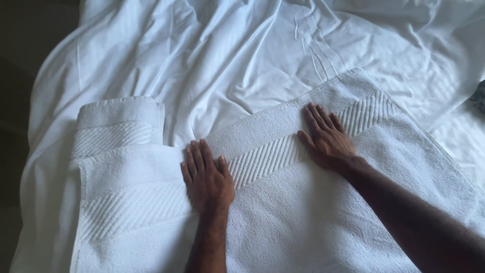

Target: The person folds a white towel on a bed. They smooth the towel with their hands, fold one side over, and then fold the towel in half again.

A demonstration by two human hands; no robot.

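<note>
A large white towel (313, 222) with a ribbed woven band lies spread flat across the bed, its far edge running up to the right. My left hand (207, 177) rests palm down at the towel's left edge, fingers together and flat. My right hand (326, 136) presses palm down on the ribbed band farther right, fingers spread slightly. Neither hand grips anything. Under the left edge lies a second white towel (121, 197), and a folded white towel (116, 124) sits just beyond it.
A rumpled white sheet (237, 55) covers the bed beyond the towels. The bed's left edge drops into a dark floor area (20, 101). A small dark object (479, 96) shows at the right border.
</note>
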